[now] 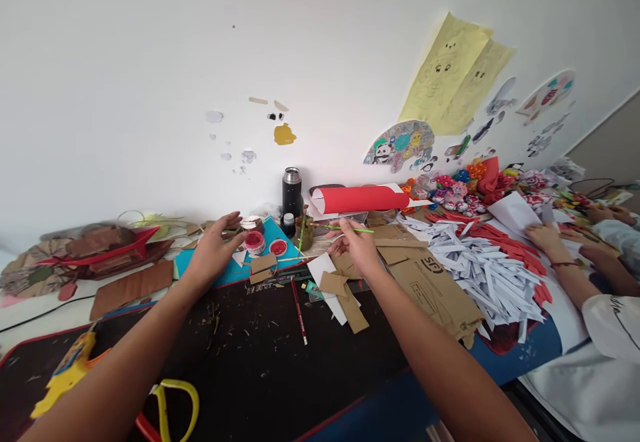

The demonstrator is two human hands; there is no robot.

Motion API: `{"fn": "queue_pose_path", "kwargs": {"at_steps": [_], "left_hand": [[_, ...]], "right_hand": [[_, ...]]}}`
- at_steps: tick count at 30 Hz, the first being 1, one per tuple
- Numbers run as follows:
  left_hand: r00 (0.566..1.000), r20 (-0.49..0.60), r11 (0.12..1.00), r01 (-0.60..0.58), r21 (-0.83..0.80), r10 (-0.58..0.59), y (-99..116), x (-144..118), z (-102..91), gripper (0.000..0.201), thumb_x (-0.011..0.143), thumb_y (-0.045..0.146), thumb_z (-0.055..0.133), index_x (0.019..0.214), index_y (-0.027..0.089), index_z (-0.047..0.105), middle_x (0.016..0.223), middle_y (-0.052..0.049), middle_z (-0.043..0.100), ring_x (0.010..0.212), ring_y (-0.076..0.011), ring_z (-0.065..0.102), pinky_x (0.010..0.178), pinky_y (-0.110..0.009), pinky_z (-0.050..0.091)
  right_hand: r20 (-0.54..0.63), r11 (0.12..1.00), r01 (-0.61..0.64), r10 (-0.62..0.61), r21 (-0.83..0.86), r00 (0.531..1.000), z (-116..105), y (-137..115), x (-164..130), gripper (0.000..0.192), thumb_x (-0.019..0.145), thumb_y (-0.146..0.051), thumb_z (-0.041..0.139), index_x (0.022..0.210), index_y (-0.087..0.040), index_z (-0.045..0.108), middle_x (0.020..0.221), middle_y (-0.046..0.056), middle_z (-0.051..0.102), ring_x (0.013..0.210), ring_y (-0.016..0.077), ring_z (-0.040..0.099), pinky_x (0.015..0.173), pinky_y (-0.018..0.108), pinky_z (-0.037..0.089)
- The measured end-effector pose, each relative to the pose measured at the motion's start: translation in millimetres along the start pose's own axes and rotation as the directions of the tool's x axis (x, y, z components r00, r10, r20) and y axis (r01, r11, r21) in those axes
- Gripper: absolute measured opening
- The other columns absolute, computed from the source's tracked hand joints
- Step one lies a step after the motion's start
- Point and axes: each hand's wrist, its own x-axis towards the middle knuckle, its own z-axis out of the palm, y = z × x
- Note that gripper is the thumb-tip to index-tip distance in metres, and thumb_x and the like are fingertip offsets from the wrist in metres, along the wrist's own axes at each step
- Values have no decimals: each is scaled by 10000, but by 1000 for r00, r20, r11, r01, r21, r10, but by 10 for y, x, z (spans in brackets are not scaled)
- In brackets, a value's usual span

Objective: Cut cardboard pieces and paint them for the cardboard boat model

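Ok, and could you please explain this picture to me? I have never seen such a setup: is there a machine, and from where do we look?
There is no machine here, only a person's two bare hands. The single picture comes from a camera worn on that person's head, looking forward and down, so both forearms reach in from below.

The right hand holds a thin green stick, probably a paintbrush. The left hand is beside an open jar of red paint; I cannot tell whether it grips anything.

On the table lie a dark mat, a red pencil, cardboard and a heap of white paper strips. A black flask stands near the wall. At the right edge, another person's hand is also at work.
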Motion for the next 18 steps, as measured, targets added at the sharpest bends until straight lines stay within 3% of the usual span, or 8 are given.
{"fn": "queue_pose_path", "kwargs": {"at_steps": [3, 6, 11, 18], "left_hand": [[1000, 10, 992, 10, 127, -12, -148, -73, -112, 674, 912, 527, 672, 1515, 235, 600, 1403, -134, 776, 1238, -352, 763, 1067, -508, 628], [997, 67, 975, 20, 219, -36, -307, -57, -85, 695, 873, 511, 690, 1498, 217, 608, 1352, -146, 798, 1224, -365, 765, 1051, -507, 619], [992, 105, 939, 31, 344, -71, -525, 50, 164, 718, 723, 502, 796, 1363, 191, 700, 1230, -187, 822, 1222, -450, 737, 1081, -552, 559], [991, 82, 873, 55, 485, -108, -647, 124, 485, 674, 674, 631, 859, 1189, 215, 733, 1277, -224, 771, 1289, -502, 644, 1094, -546, 490]], "right_hand": [[-30, 1000, -10, 10, 2, 999, 19, -4, -15, 600, 741, -736, 912, 946, -191, 766, 758, 48, 807, 489, 165, 721, 399, 216, 496], [-78, 999, 22, -20, 31, 997, 37, -30, -26, 602, 776, -745, 886, 980, -194, 754, 793, 54, 817, 498, 160, 718, 411, 224, 502], [-84, 991, 50, -40, 121, 996, 58, -162, -166, 576, 845, -733, 852, 1012, -188, 766, 812, 90, 825, 513, 180, 708, 416, 256, 491], [80, 970, -88, 72, 228, 994, 151, -224, -586, 605, 855, -805, 799, 983, -214, 807, 755, 67, 795, 478, 185, 669, 408, 271, 453]]}}
